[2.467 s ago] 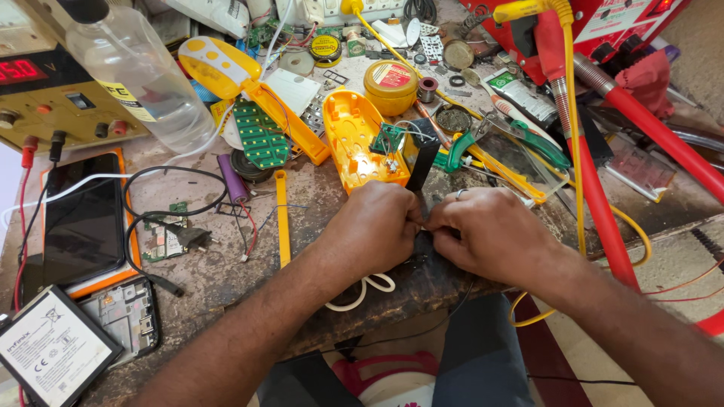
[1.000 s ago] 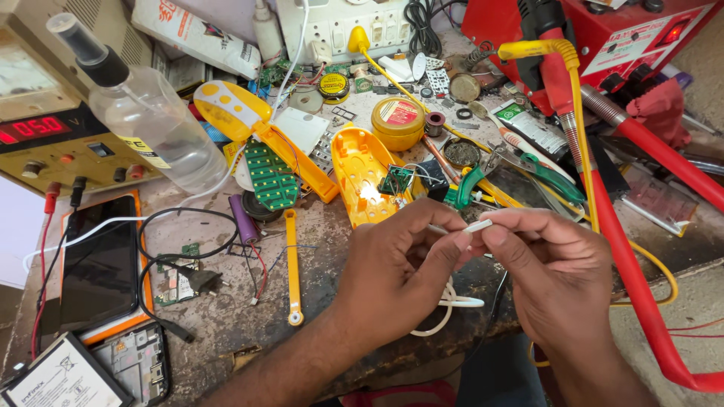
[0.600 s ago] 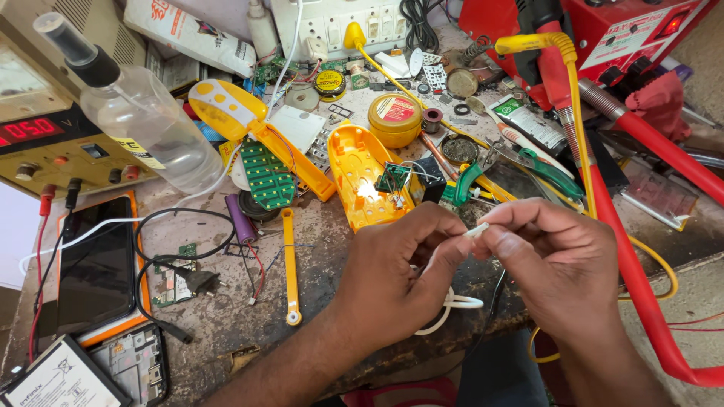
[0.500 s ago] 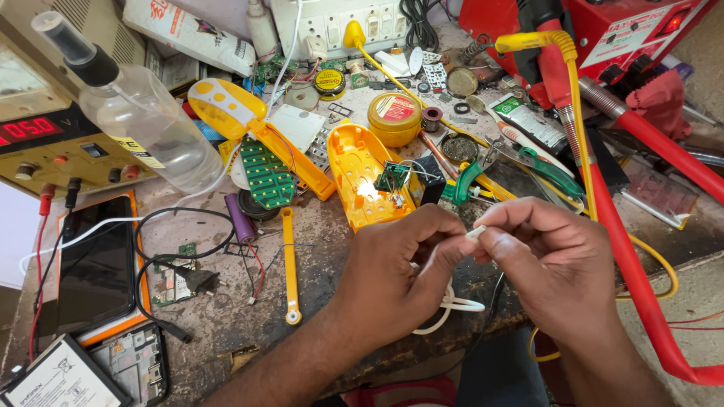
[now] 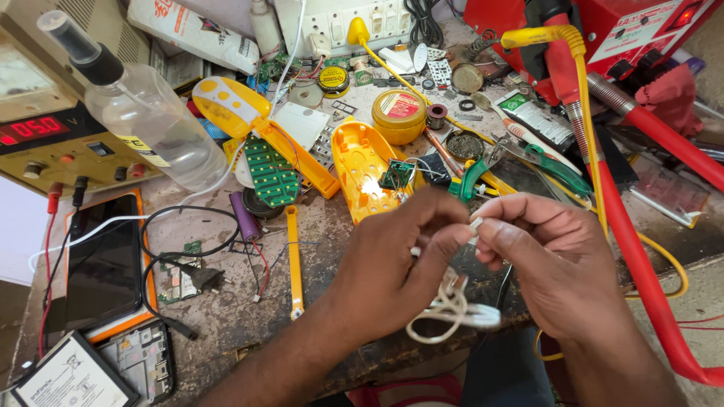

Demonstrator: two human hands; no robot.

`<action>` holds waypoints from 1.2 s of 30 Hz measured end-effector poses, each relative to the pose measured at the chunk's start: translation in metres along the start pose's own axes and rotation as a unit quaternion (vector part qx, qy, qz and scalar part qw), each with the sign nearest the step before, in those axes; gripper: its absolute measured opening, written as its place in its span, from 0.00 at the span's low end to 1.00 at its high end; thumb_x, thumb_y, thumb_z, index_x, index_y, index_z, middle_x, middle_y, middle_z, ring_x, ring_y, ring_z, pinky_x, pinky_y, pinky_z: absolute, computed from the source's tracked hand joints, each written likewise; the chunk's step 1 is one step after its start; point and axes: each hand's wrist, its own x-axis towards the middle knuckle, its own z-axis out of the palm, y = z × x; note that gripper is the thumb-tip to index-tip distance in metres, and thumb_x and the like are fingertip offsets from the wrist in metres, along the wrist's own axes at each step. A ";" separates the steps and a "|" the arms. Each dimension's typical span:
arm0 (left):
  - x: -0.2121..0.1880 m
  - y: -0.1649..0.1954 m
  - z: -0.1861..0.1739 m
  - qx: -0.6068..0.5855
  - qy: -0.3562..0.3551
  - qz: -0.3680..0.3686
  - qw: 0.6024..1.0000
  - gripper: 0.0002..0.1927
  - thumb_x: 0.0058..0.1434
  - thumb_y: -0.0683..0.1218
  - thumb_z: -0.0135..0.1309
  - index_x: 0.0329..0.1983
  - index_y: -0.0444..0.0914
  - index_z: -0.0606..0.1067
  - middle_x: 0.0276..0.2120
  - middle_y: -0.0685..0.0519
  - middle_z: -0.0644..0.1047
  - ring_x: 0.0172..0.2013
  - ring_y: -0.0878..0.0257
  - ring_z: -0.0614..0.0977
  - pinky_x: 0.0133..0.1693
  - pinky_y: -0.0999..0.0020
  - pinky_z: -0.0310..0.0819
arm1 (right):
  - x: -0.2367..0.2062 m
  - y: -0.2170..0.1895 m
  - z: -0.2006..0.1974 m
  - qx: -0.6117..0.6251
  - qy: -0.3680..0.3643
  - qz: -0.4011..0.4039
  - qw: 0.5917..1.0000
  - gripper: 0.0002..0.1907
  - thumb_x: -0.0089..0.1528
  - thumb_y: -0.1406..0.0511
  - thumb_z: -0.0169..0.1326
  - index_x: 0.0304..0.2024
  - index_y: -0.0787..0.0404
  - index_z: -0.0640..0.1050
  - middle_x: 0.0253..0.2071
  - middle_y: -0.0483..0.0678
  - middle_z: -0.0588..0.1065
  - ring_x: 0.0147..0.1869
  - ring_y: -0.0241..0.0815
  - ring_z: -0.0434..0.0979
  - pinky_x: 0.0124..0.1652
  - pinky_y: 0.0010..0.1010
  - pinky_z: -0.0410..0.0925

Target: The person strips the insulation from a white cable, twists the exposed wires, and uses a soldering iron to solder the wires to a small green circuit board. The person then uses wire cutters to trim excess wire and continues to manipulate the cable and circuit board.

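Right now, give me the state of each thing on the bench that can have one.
Left hand: pinching the white cable.
Right hand: pinching the cable's end.
White cable: coiled, hanging below the hands.
Yellow casing: opened, circuit board showing.
Power supply: on, red display lit.
Clear bottle: capped, tilted.
Phone: screen dark.
Yellow tin: lid on.

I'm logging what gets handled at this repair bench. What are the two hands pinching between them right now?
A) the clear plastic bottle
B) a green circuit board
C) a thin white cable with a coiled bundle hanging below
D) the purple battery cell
C: the left hand and right hand meet fingertip to fingertip on a white cable, whose loops dangle beneath them.
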 end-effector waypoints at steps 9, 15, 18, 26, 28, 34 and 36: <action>0.002 0.000 -0.026 0.171 -0.071 0.130 0.974 0.16 0.62 0.35 0.58 0.52 0.41 0.75 0.43 0.50 0.78 0.44 0.54 0.85 0.43 0.64 0.80 | 0.000 -0.012 0.003 -0.078 -0.052 0.035 0.995 0.09 0.63 0.71 0.56 0.44 0.70 0.82 0.36 0.49 0.83 0.36 0.34 0.81 0.36 0.27 0.75; 0.001 -0.004 -0.026 0.128 -0.085 0.155 0.976 0.15 0.63 0.33 0.57 0.51 0.40 0.74 0.44 0.51 0.77 0.46 0.55 0.85 0.47 0.65 0.81 | -0.001 -0.016 0.006 -0.087 -0.069 0.037 0.993 0.09 0.62 0.73 0.54 0.43 0.70 0.81 0.36 0.49 0.82 0.38 0.34 0.82 0.41 0.27 0.76; 0.000 -0.006 -0.024 0.090 -0.096 0.162 0.978 0.16 0.64 0.32 0.55 0.52 0.40 0.74 0.43 0.52 0.77 0.46 0.58 0.86 0.47 0.68 0.83 | -0.001 -0.017 0.004 -0.096 -0.075 0.029 0.992 0.08 0.62 0.74 0.53 0.41 0.71 0.81 0.35 0.49 0.81 0.38 0.34 0.81 0.41 0.27 0.75; 0.002 -0.013 -0.021 0.096 -0.069 0.184 0.976 0.16 0.60 0.30 0.53 0.48 0.38 0.75 0.39 0.50 0.78 0.44 0.58 0.84 0.47 0.69 0.79 | 0.005 -0.010 0.007 -0.005 -0.097 0.016 0.995 0.07 0.63 0.74 0.51 0.40 0.72 0.80 0.35 0.49 0.80 0.37 0.35 0.79 0.41 0.28 0.74; 0.003 -0.014 -0.017 0.087 -0.042 0.171 0.980 0.12 0.66 0.32 0.57 0.48 0.38 0.75 0.37 0.52 0.80 0.41 0.60 0.85 0.45 0.70 0.78 | 0.006 -0.011 0.010 -0.007 -0.064 0.018 0.998 0.07 0.63 0.73 0.52 0.41 0.71 0.79 0.34 0.50 0.80 0.37 0.36 0.81 0.40 0.28 0.74; 0.001 -0.010 -0.006 0.012 0.050 0.062 0.997 0.05 0.66 0.38 0.59 0.44 0.35 0.78 0.37 0.50 0.82 0.36 0.62 0.87 0.38 0.72 0.83 | -0.007 -0.015 0.022 -0.085 0.010 -0.067 0.994 0.06 0.64 0.73 0.55 0.42 0.69 0.79 0.36 0.48 0.82 0.38 0.32 0.81 0.41 0.24 0.76; -0.002 -0.006 -0.005 0.092 0.068 0.114 0.987 0.05 0.65 0.39 0.60 0.43 0.35 0.78 0.36 0.50 0.82 0.34 0.63 0.87 0.37 0.72 0.82 | -0.011 -0.014 0.026 -0.120 0.028 -0.111 0.986 0.06 0.64 0.74 0.56 0.43 0.69 0.80 0.37 0.47 0.81 0.38 0.31 0.80 0.41 0.22 0.74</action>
